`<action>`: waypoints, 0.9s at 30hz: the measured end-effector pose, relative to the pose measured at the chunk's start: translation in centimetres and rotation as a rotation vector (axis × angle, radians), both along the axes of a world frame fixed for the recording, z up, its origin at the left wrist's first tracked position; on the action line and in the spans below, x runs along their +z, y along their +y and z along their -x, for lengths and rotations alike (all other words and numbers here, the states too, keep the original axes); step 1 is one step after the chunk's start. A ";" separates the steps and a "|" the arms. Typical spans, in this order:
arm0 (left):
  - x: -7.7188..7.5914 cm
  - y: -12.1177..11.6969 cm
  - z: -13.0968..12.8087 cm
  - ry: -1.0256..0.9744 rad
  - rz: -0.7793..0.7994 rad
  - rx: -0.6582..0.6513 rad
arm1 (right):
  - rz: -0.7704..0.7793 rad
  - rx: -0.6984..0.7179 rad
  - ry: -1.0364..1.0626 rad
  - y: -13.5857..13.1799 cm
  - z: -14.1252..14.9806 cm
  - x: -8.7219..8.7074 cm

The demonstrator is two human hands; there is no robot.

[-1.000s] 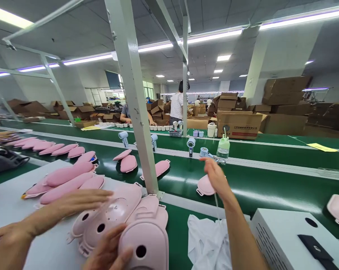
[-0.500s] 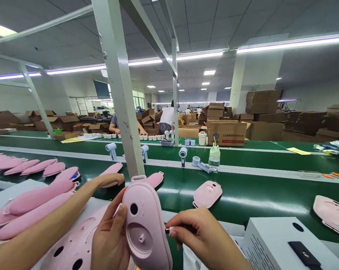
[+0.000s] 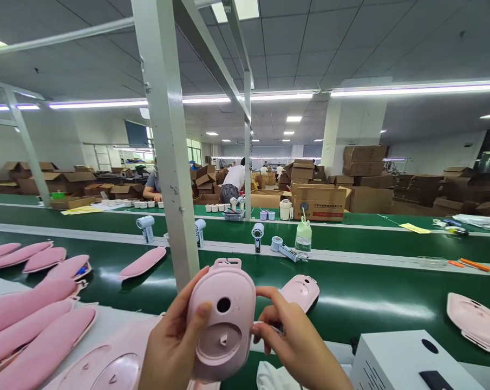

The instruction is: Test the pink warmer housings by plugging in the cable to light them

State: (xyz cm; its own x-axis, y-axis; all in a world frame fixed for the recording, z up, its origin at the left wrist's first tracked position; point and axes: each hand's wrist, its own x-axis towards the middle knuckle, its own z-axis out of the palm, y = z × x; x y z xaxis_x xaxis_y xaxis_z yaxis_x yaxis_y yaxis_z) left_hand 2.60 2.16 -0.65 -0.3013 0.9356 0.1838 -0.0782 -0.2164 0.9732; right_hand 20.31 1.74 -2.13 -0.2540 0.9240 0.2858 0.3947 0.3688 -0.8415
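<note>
My left hand (image 3: pixel 177 336) is closed round a pink plastic housing (image 3: pixel 239 281), thumb on its face. The housing stands upright with a loop at its top, a dark round window and a round recess with a small triangular mark. At its right edge my right hand (image 3: pixel 291 330) is closed in a pinch on a small pale plug (image 3: pixel 274 327), mostly hidden by the fingers. Whether the plug sits in the housing I cannot tell. Behind the right hand, another pink housing (image 3: pixel 299 290) lies on the green belt (image 3: pixel 362 292).
Several pink shells (image 3: pixel 33 346) lie at the left. A white box (image 3: pixel 403 352) stands at the near right, with a pink housing (image 3: pixel 476 319) behind it. A grey post (image 3: pixel 161 135) rises ahead. Blue handheld fans (image 3: pixel 257 233) and a green bottle (image 3: pixel 304 236) stand beyond.
Another person's arm, which reached in from the left, is out of view. The housing in my left hand has shifted right and turned its face more squarely towards me. My right hand stays at its edge.
</note>
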 end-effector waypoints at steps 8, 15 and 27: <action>1.0 0.0 2.4 0.393 0.124 -0.289 | 0.147 0.074 0.186 0.3 -0.2 0.2; 1.3 0.8 3.2 0.242 0.183 -0.316 | 0.134 0.088 0.106 0.6 0.8 0.4; 1.1 0.7 3.7 0.272 0.115 -0.317 | -0.006 -0.031 0.056 0.6 2.4 -0.4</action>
State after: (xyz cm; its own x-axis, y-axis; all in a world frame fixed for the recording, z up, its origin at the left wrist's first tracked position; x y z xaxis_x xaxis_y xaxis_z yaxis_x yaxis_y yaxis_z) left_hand -1.06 2.82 0.43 0.0493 0.9931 0.1061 0.1392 -0.1120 0.9839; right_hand 17.89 2.38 -2.57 -0.2087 0.9294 0.3042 0.3580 0.3621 -0.8607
